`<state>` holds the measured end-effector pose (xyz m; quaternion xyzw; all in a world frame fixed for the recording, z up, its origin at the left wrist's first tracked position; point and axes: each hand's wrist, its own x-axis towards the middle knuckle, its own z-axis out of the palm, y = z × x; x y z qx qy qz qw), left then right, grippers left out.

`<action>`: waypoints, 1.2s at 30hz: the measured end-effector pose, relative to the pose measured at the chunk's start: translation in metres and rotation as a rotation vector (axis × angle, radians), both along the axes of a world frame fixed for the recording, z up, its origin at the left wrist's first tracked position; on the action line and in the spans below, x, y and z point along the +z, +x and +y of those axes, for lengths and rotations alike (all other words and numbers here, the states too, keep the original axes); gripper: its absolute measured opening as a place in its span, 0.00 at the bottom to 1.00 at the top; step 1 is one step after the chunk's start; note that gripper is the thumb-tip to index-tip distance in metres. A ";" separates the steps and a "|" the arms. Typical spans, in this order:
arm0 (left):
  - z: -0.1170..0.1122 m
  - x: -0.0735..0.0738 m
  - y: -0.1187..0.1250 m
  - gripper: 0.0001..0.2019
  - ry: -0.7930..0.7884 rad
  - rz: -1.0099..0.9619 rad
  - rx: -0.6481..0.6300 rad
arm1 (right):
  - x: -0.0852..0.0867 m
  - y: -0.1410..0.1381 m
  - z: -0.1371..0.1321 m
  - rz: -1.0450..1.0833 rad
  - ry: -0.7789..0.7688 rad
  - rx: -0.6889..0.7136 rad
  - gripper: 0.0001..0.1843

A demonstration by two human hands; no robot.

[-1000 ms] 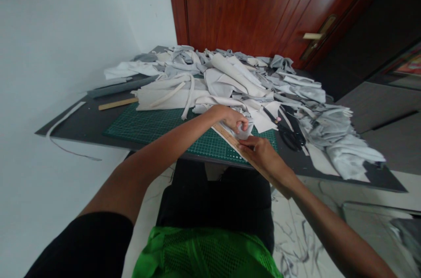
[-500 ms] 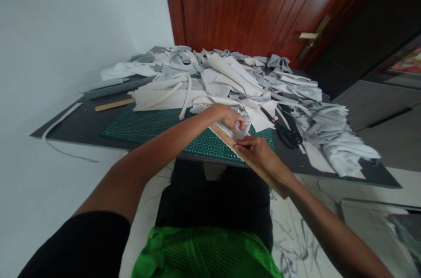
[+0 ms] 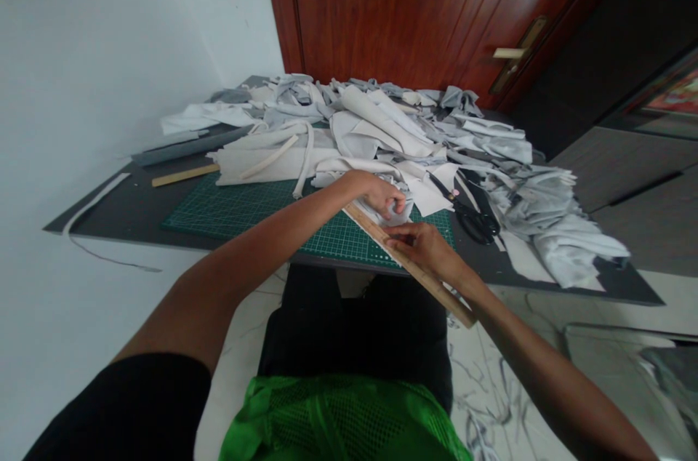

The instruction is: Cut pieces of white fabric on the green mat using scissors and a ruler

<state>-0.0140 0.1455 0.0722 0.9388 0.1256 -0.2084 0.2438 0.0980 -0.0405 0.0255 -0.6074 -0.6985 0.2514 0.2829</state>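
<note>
My left hand is closed, its curled fingers on a light grey piece of fabric over the green cutting mat. A wooden ruler slants across the mat's front edge, and its near end juts past the table. My right hand grips this ruler near its middle, thumb and fingers on either side, close below my left hand. Along the ruler's left edge runs a thin white strip. Black-handled scissors lie to the right of my hands, blades on a pale scrap.
Heaps of white and grey fabric scraps cover the back of the dark table. At the left are a short wooden stick and a pale strip hanging over the edge. Behind stands a brown door. Thin offcuts litter the floor.
The view has shifted slightly. My right hand stays on the ruler, its fingers a little more raised. My left hand remains in nearly the same place on the fabric.
</note>
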 end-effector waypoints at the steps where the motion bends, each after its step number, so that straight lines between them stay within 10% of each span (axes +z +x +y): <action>1: 0.000 -0.001 0.000 0.21 -0.001 -0.003 -0.003 | -0.001 0.000 0.000 0.008 0.003 0.005 0.14; 20: 0.005 -0.009 0.000 0.20 -0.029 -0.048 -0.005 | -0.004 -0.002 0.003 0.057 -0.029 0.042 0.17; 36: -0.015 -0.052 -0.109 0.13 -0.061 -0.768 0.059 | -0.001 -0.010 0.001 -0.073 0.011 -0.013 0.15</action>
